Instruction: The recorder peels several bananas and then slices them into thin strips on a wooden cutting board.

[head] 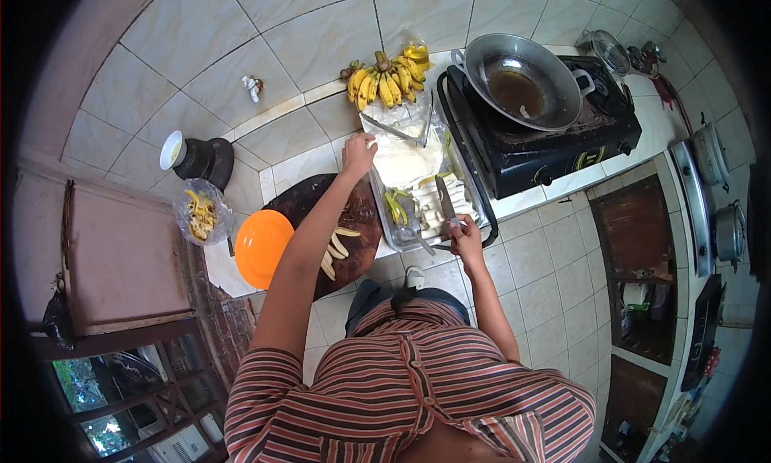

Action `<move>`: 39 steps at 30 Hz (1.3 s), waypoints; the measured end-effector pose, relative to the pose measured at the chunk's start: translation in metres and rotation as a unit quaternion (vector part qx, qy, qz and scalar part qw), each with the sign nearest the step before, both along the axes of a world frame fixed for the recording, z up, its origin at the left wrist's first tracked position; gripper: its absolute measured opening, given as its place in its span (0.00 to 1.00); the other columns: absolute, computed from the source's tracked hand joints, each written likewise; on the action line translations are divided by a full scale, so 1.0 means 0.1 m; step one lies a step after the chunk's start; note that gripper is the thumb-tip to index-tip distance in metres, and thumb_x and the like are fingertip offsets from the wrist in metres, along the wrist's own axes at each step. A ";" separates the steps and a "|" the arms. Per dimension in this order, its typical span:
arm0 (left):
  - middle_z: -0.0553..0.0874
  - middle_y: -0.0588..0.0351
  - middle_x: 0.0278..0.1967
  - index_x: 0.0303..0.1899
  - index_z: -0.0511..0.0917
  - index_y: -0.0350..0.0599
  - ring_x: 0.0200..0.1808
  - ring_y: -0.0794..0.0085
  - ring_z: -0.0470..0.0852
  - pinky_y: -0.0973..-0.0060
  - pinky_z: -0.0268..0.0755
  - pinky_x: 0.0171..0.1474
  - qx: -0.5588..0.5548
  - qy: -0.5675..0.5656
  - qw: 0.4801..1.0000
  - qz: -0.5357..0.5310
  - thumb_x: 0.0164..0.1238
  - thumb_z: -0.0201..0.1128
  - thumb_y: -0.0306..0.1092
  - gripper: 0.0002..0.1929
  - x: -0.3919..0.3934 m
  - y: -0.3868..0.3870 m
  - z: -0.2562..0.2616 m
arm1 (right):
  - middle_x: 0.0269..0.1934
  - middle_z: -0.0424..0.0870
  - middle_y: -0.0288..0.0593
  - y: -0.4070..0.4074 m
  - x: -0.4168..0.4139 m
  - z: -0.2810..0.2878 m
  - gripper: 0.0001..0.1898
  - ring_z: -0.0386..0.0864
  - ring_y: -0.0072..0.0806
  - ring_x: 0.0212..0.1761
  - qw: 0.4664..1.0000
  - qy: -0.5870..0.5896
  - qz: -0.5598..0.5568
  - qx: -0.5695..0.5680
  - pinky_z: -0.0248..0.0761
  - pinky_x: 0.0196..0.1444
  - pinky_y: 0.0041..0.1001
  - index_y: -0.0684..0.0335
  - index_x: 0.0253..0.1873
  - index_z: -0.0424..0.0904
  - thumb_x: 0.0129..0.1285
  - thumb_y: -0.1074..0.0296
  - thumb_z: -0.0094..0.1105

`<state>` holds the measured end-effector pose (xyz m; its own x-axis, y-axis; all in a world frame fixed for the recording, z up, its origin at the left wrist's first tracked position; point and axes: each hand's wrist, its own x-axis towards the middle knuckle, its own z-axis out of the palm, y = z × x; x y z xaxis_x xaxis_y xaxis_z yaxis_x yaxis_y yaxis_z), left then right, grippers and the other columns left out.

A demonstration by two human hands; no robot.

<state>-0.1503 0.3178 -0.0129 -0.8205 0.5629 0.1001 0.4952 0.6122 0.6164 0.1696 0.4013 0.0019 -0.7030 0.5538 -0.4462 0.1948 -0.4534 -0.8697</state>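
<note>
My right hand (467,240) grips the handle of a knife (446,199), its blade over rows of white wrapped rolls (429,213) in a tray (380,222). My left hand (359,156) is at the left edge of a stack of thin white wrapper sheets (406,159), fingertips pinched at the sheets' edge. Metal tongs (394,130) lie across the upper sheets. Green-yellow strips (396,207) and a spoon (421,241) sit in the tray near the rolls. Under my left forearm, a round dark wooden board (358,267) holds several peeled banana slices (338,246).
A wok (521,80) with brown oil stands on a black gas stove (554,156) to the right. Behind the tray are a bunch of bananas (385,83) and a bag of yellow oil (417,54). An orange plate (262,249) and a plastic bag of peels (202,213) are left.
</note>
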 end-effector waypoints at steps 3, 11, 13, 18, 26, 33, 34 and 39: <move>0.82 0.49 0.42 0.43 0.82 0.44 0.46 0.57 0.81 0.63 0.73 0.51 0.007 -0.022 0.998 0.055 0.55 0.67 0.33 0.13 -0.23 0.16 -0.05 | 0.20 0.70 0.32 0.09 -0.12 -0.01 0.07 0.61 0.13 0.14 0.999 -0.032 -0.019 0.035 0.51 0.14 0.19 0.60 0.49 0.69 0.68 0.71 0.51; 0.81 0.44 0.44 0.49 0.78 0.38 0.51 0.53 0.79 0.63 0.70 0.56 0.058 0.062 0.996 -0.013 0.54 0.65 0.30 0.19 -1.19 0.49 -0.20 | 0.25 0.75 0.33 0.25 -0.74 0.27 0.23 0.59 0.17 0.22 0.925 -0.047 0.041 0.375 0.59 0.26 0.20 0.50 0.65 0.71 0.67 0.77 0.49; 0.77 0.42 0.50 0.54 0.74 0.37 0.54 0.51 0.76 0.63 0.68 0.58 0.057 0.024 0.998 -0.029 0.54 0.66 0.31 0.24 -1.37 0.65 -0.24 | 0.32 0.81 0.54 0.34 -1.04 0.37 0.22 0.78 0.40 0.26 0.889 -0.059 0.052 0.452 0.69 0.34 0.33 0.45 0.63 0.72 0.66 0.74 0.50; 0.70 0.42 0.54 0.58 0.67 0.37 0.58 0.51 0.70 0.60 0.65 0.59 -0.078 0.085 0.993 0.012 0.57 0.66 0.33 0.27 -1.31 1.13 -0.16 | 0.34 0.79 0.61 0.45 -1.59 0.76 0.19 0.80 0.51 0.34 0.876 -0.131 0.025 0.464 0.72 0.37 0.37 0.47 0.61 0.75 0.66 0.69 0.52; 0.77 0.52 0.40 0.41 0.75 0.43 0.47 0.59 0.77 0.63 0.72 0.49 -0.031 0.223 0.971 0.077 0.59 0.59 0.31 0.09 -1.54 1.20 -0.27 | 0.21 0.76 0.43 0.68 -2.11 0.18 0.27 0.75 0.25 0.23 0.887 -0.117 0.037 0.446 0.70 0.32 0.26 0.58 0.66 0.69 0.60 0.78 0.45; 0.78 0.52 0.40 0.41 0.75 0.43 0.42 0.62 0.82 0.64 0.77 0.43 -0.123 0.255 0.956 0.075 0.54 0.63 0.31 0.12 -1.67 1.29 -0.36 | 0.22 0.73 0.53 0.63 -2.41 0.41 0.32 0.67 0.28 0.20 0.874 -0.134 0.071 0.462 0.66 0.30 0.28 0.50 0.68 0.65 0.56 0.80 0.43; 0.77 0.48 0.42 0.41 0.75 0.41 0.38 0.59 0.83 0.64 0.77 0.43 -0.107 0.216 0.969 0.061 0.53 0.65 0.31 0.13 -1.67 1.30 -0.31 | 0.22 0.73 0.53 0.65 -2.41 0.41 0.32 0.67 0.28 0.20 0.873 -0.137 0.072 0.463 0.66 0.30 0.28 0.50 0.68 0.65 0.56 0.80 0.43; 0.76 0.45 0.45 0.42 0.76 0.40 0.38 0.54 0.83 0.62 0.76 0.44 -0.044 0.058 0.997 0.019 0.52 0.68 0.33 0.17 -1.70 1.14 -0.11 | 0.32 0.78 0.63 0.70 -2.42 0.39 0.31 0.79 0.52 0.31 0.852 -0.168 0.085 0.489 0.71 0.40 0.39 0.41 0.68 0.66 0.59 0.77 0.47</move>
<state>-0.3198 0.4322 -0.0240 -0.8277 0.5416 0.1467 0.5347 0.6819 0.4992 -0.0727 0.4715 0.0412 -0.7337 0.6791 -0.0217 0.4979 0.5156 -0.6973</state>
